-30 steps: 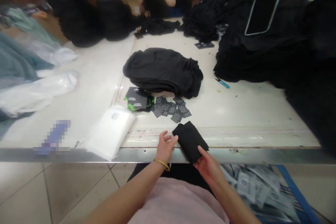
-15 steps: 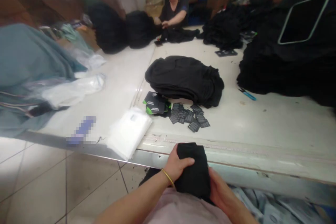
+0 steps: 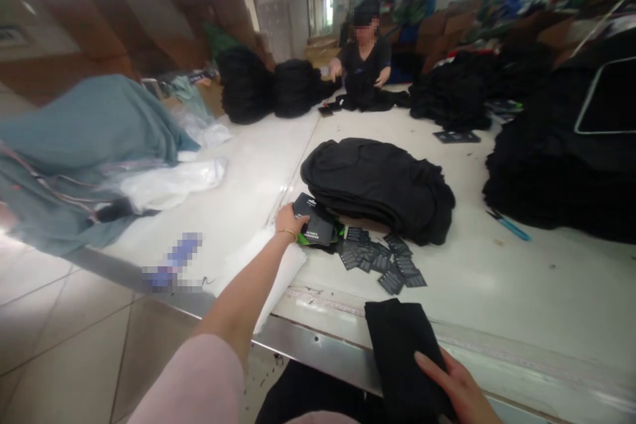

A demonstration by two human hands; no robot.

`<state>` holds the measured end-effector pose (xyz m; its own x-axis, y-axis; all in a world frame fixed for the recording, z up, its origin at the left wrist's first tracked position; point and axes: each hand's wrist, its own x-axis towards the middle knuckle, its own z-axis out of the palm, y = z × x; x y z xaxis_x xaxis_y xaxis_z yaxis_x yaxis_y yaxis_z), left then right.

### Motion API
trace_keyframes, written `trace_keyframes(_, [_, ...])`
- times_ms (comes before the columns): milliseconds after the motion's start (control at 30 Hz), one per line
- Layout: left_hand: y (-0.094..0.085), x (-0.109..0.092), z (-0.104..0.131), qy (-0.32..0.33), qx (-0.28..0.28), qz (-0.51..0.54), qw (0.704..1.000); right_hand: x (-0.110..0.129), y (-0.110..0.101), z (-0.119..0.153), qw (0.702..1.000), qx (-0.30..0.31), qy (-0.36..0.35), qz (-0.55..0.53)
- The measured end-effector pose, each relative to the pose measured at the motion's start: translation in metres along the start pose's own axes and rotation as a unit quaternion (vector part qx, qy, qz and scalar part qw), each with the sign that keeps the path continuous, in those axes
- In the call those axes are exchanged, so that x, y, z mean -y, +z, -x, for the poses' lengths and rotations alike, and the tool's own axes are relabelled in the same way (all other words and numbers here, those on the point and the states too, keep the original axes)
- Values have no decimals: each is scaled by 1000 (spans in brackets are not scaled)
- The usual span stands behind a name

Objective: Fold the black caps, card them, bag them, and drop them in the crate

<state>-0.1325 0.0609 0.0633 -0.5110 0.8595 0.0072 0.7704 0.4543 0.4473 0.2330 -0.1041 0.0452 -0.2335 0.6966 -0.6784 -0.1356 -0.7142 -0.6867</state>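
Observation:
My left hand (image 3: pixel 288 218), with a gold bangle at its wrist, reaches over the table and grips the left edge of a black printed card (image 3: pixel 318 230), thumb on top. That card lies on a stack of similar cards with green edges. Held at the table's front edge by my right hand (image 3: pixel 454 384) is a folded black garment (image 3: pixel 405 351), its thumb across the front and the other fingers mostly hidden. Several small dark labels (image 3: pixel 390 258) are scattered right of the cards. Behind them lies a pile of black garments (image 3: pixel 377 179).
White plastic bags (image 3: pixel 281 278) lie partly under my left forearm. A blue thread snipper (image 3: pixel 514 226) rests near a large black fabric heap (image 3: pixel 561 165) on the right. Grey-green cloth (image 3: pixel 89 139) covers the left end. A co-worker (image 3: pixel 368 59) handles black cloth across the table (image 3: pixel 497 291).
My left hand has let go of the folded garment and moved forward and left onto the card stack. My right hand keeps the garment. The view has tilted up and shifted left.

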Motion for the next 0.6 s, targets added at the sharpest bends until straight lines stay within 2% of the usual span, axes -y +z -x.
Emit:
trace_keyframes(100, [-4, 13, 6, -13, -41, -36, 998, -8, -1, 3, 999, -14, 12, -31])
trace_keyframes(200, [-6, 23, 12, -41, -11, -59, 997, -12, -3, 1, 998, -53, -3, -23])
trace_keyframes(300, [-6, 23, 15, -27, 3, -67, 997, -10, -5, -1, 998, -56, 12, -24])
trace_keyframes(400, [-15, 16, 19, 22, -53, -75, 996, -10, -6, 0, 998, -47, 15, -50])
trace_keyframes(467, [-22, 11, 28, 29, -86, -45, 995, -15, -6, 0, 997, -49, -9, -62])
trace_keyframes(500, [-23, 8, 37, 26, -76, -8, 997, -18, -5, 0, 996, -51, -27, -63])
trace_keyframes(533, [-22, 4, 51, 21, -41, 46, 998, -21, -3, 0, 996, -56, -46, -61])
trace_keyframes(600, [-11, -4, 92, 17, 85, 183, 979, -27, 3, -1, 993, -74, -82, -49])
